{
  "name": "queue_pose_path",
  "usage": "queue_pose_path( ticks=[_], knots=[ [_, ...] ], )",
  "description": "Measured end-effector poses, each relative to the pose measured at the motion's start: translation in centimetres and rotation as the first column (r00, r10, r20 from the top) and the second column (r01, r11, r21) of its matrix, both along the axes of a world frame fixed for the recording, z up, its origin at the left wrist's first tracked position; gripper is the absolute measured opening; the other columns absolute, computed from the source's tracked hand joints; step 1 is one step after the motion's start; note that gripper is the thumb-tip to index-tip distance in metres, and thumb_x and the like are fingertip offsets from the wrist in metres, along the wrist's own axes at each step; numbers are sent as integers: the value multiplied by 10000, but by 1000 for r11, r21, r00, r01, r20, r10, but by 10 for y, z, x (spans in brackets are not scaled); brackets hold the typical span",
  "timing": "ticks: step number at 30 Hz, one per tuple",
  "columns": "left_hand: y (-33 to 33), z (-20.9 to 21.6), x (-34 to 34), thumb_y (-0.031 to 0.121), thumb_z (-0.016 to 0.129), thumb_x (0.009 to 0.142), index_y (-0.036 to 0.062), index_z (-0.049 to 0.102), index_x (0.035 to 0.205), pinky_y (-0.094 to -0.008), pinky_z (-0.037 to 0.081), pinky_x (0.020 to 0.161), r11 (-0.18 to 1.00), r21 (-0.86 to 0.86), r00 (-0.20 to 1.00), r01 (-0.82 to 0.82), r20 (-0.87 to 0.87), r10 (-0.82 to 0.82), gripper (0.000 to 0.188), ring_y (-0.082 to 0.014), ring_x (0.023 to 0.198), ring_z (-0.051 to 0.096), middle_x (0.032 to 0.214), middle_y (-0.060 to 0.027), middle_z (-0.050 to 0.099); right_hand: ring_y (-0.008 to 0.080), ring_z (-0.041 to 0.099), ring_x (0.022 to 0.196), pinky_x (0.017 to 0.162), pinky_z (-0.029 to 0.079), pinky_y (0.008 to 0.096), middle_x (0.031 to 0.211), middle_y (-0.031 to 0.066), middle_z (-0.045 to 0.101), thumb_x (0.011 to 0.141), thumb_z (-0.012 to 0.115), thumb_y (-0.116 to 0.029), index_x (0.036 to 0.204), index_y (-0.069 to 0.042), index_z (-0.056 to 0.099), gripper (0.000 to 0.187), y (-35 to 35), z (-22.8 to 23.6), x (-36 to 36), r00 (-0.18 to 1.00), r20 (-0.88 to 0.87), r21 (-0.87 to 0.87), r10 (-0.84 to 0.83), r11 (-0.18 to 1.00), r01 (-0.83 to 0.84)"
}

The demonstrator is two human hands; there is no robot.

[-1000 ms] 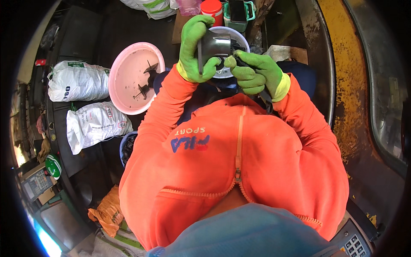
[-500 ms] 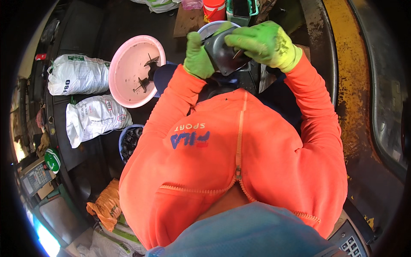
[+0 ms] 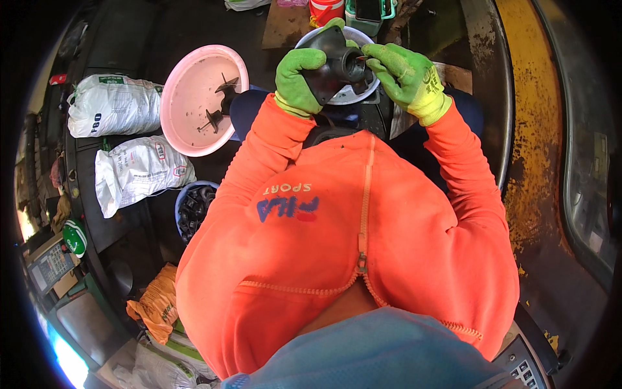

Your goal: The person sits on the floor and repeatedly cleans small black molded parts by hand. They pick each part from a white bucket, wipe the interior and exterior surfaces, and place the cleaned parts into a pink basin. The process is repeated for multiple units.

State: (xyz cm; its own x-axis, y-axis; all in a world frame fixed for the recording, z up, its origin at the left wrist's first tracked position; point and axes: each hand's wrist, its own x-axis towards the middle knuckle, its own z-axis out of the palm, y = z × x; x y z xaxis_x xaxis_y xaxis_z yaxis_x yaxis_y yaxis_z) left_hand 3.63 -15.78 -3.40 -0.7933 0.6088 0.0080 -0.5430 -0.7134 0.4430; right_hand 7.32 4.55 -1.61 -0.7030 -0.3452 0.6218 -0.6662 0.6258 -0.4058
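Observation:
My left hand, in a green glove, grips a black plastic part with a flat flange and a round hollow neck. The neck is turned to the right. At its open end my right hand, gloved too, has its thumb and fingers pinched together. Something thin shows at those fingertips, too small to name. Below the part is a pale blue-white basin, largely covered by the part and my hands. To the left, a pink basin holds black parts with thin projecting arms.
White sacks lie on the left, above a tub of black pieces. An orange bag is at lower left. A red bucket and a green container stand at the far side. A rusty yellow frame runs along the right.
The black part has turned in my left hand, so its neck now faces right. My right hand has come off the part's top and moved down to the neck's opening.

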Motion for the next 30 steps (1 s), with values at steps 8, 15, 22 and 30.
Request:
queue_pose_path(
  ticks=[8, 15, 22, 30],
  knots=[
    [-8, 19, 4, 254, 597, 681, -3, 402, 1419, -466, 455, 979, 976, -148, 955, -161, -272, 116, 805, -359, 1127, 558, 1228, -197, 564, 317, 651, 806, 682, 530, 348, 942, 115, 669, 927, 615, -137, 1082, -51, 644, 180, -10, 2, 15, 977, 206, -128, 56, 991, -30],
    [-8, 24, -6, 250, 626, 706, 2, 334, 1458, -430, 496, 956, 978, -88, 856, -191, -502, 122, 844, -329, 1110, 583, 1211, -178, 549, 282, 637, 829, 744, 506, 339, 946, 130, 649, 971, 548, -154, 1058, -13, 626, 184, -28, 6, 28, 883, 442, -342, 159, 940, 3],
    [-3, 20, -9, 378, 756, 803, -38, 230, 1496, -372, 409, 997, 805, -27, 428, -593, -857, 287, 964, -242, 1137, 495, 1246, -146, 481, 198, 623, 822, 729, 494, 308, 883, 91, 632, 1000, 475, -199, 1016, 12, 628, 261, -43, 14, 34, 718, 638, -549, 279, 818, 170],
    [-23, 15, -18, 274, 665, 784, -57, 278, 1443, -370, 400, 997, 651, 56, 109, -757, -971, 211, 833, -253, 1121, 486, 1243, -159, 457, 46, 347, 514, 466, 292, 207, 697, -54, 417, 1014, 431, -234, 1084, -2, 592, 291, -48, 37, 38, 190, 515, -798, 836, 387, 462]
  ],
)
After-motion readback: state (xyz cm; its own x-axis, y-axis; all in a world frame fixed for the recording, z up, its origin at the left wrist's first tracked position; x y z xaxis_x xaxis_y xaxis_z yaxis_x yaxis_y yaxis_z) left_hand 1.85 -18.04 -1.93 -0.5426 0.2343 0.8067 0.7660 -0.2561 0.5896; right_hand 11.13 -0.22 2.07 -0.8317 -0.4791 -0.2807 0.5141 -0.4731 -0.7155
